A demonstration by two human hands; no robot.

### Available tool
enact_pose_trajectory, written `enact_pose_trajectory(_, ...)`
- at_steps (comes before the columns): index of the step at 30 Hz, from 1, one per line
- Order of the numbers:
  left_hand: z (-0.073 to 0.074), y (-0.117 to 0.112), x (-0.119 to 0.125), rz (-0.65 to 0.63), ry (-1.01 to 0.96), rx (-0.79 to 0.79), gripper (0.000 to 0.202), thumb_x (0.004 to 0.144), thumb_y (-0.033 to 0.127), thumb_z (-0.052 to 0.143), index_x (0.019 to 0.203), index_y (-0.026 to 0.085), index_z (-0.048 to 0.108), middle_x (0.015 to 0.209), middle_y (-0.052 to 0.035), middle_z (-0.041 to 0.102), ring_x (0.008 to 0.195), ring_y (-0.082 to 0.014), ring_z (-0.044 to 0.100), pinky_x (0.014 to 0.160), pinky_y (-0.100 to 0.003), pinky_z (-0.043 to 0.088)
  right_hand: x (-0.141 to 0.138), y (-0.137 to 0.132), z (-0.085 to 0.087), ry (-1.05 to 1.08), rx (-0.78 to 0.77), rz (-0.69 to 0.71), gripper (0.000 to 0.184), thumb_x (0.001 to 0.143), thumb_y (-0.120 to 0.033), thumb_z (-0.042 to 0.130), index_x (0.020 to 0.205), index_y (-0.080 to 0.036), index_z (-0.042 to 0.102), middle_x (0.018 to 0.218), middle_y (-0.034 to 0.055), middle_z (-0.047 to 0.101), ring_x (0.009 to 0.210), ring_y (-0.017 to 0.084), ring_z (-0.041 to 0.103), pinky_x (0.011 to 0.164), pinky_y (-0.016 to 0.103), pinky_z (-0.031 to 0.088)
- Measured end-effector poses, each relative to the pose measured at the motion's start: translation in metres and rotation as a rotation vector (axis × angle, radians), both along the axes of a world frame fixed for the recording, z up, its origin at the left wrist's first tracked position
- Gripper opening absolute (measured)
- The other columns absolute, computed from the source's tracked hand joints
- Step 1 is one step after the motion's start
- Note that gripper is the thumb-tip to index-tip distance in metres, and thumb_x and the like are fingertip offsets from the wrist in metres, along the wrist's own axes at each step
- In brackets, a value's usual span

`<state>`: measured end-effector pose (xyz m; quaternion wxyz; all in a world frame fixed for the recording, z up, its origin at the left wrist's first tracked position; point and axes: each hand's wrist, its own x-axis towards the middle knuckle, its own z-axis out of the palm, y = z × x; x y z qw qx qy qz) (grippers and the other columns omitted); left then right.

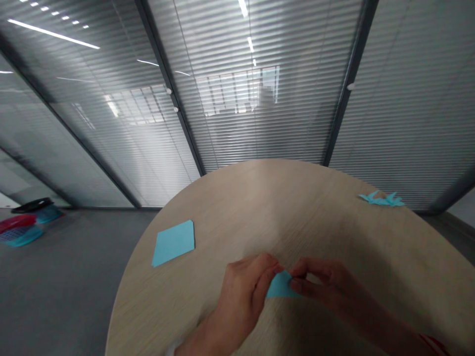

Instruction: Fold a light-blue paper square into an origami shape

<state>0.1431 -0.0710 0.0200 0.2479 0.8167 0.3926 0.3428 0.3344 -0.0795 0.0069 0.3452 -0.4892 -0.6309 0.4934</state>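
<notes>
A small piece of light blue paper (279, 286) lies at the near middle of the table, between my two hands. My left hand (247, 284) is closed, with thumb and fingers pinched at the paper's upper left edge; the hand hides part of that side. On the opposite side my right hand (322, 279) pinches the paper's right edge between thumb and forefinger. The visible part of the sheet has a sloping upper right edge and a straight lower edge, so it looks folded.
The round wooden table (237, 207) carries a stack of blue paper (173, 243) on the left and folded blue paper cranes (382, 199) near the far right edge. Glass panels with blinds (267, 133) stand behind. Plastic baskets (22, 232) sit on the floor at far left.
</notes>
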Motion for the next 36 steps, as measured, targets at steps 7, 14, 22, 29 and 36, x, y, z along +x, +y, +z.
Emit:
enact_pose_trajectory(7,-0.002,-0.001,-0.001,0.019,-0.030,-0.065,0.028,0.097,0.025,0.042,0.075,0.017,0.059,0.064,0.0010,0.057,0.059,-0.0109,0.054,0.057,-0.021,0.038,0.003,0.003,-0.004,0.043,-0.020,0.085,0.025,0.076,-0.044,0.064,0.072,-0.021,0.072,0.068,0.0003,0.070,0.069,0.021,0.063,0.063,0.029,0.046)
enact_pose_trajectory(14,-0.004,0.009,0.001,0.096,0.020,-0.157,0.031,0.097,0.032,0.039,0.079,0.017,0.059,0.065,0.0004,0.059,0.061,-0.0131,0.055,0.058,-0.022,0.042,0.004,0.004,-0.002,-0.077,0.084,0.093,0.027,0.080,-0.040,0.060,0.066,-0.019,0.069,0.064,-0.0002,0.069,0.065,0.019,0.062,0.064,0.029,0.044)
enact_pose_trajectory(22,-0.004,0.008,0.005,0.025,0.002,-0.200,0.029,0.096,0.033,0.042,0.098,0.018,0.067,0.094,-0.0070,0.068,0.091,-0.0201,0.062,0.082,-0.031,0.047,-0.002,0.000,-0.011,-0.164,0.272,-0.032,0.024,0.077,-0.035,0.066,0.059,-0.020,0.060,0.063,-0.0005,0.062,0.062,0.019,0.059,0.063,0.032,0.045)
enact_pose_trajectory(29,-0.007,0.011,0.008,-0.115,-0.213,-0.544,0.029,0.093,0.033,0.049,0.109,0.018,0.068,0.107,-0.0089,0.071,0.097,-0.0216,0.066,0.086,-0.034,0.050,0.004,0.005,-0.009,0.057,0.050,-0.046,0.024,0.072,-0.040,0.069,0.062,-0.018,0.065,0.062,-0.0006,0.063,0.064,0.018,0.059,0.062,0.029,0.043)
enact_pose_trajectory(36,-0.007,0.015,0.004,-0.296,-0.292,-0.705,0.029,0.092,0.029,0.052,0.115,0.022,0.067,0.105,-0.0043,0.071,0.101,-0.0217,0.063,0.092,-0.035,0.045,0.009,0.012,-0.016,0.190,-0.033,-0.139,0.030,0.072,-0.045,0.069,0.063,-0.017,0.063,0.056,-0.0023,0.058,0.056,0.014,0.054,0.053,0.025,0.040)
